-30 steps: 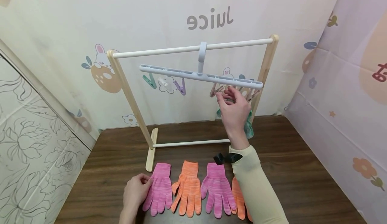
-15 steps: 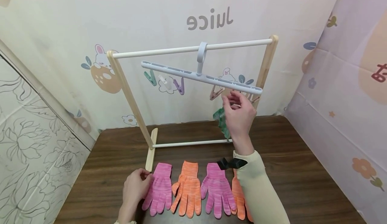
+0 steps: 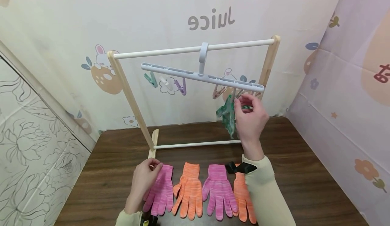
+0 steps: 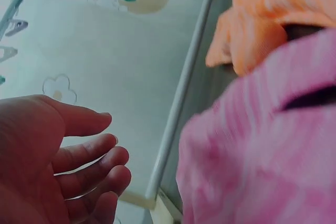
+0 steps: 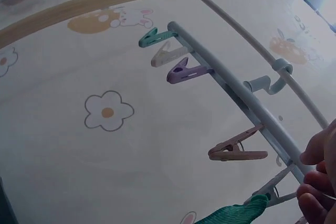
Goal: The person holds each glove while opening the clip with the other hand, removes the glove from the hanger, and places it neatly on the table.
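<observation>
A pale blue clip hanger hangs tilted from a rack's top rod, its right end lower. Beneath that end dangles a green glove, a bit of it caught in a clip. My right hand is just right of this clip, fingers loosely bent, holding nothing; it hides part of the glove. My left hand hovers over the leftmost pink glove near its cuff. Loosely curved fingers with nothing in them show on this hand in the left wrist view.
On the brown table lie an orange glove, another pink glove and a partly covered orange glove. The wooden rack stands behind them. Other clips hang along the hanger.
My right hand has moved right and down, off the clip area, uncovering the green glove. The hanger's right end dipped, then rose a little. My left hand has shifted up and right.
</observation>
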Tool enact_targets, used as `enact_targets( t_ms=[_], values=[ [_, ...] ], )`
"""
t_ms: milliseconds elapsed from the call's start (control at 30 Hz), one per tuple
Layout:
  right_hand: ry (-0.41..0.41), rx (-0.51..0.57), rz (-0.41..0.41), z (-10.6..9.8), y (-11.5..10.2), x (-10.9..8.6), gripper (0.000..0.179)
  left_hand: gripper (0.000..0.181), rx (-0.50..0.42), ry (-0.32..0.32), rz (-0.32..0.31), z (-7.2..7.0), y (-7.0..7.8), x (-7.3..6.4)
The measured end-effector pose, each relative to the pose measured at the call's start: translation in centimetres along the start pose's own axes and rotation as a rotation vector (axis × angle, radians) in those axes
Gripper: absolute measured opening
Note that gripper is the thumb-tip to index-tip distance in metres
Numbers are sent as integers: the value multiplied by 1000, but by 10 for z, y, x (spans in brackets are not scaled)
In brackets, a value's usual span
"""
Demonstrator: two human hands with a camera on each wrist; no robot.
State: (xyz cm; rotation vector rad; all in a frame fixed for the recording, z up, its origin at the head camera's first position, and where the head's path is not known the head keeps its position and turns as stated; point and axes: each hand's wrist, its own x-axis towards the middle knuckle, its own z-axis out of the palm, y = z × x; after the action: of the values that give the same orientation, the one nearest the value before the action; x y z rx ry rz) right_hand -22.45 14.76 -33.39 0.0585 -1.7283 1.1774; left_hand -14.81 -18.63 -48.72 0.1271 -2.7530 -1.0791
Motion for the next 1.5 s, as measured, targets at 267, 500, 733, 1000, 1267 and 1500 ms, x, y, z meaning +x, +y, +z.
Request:
enact_targets(
  t_ms=[267,500,733,1000,1267,1500],
  values=[
    [-14,-90,-5,2,7,6,32,8,-47,-15,116,10,20,9],
    [-72,-156,51,9,5,8,40,7,-81,-57,193,24,32,12],
    [-67,-161,127,25,9,19,37,6,-101,-89,235,31,37,10],
    [-79,-92,186,33,22,25,35,5,-102,-96,254,35,36,11],
    [-47,-2,211,31,21,21,41,6,-110,-116,285,41,50,17],
    [-41,-35,159,25,17,20,38,6,-166,-132,347,55,84,33]
  ],
)
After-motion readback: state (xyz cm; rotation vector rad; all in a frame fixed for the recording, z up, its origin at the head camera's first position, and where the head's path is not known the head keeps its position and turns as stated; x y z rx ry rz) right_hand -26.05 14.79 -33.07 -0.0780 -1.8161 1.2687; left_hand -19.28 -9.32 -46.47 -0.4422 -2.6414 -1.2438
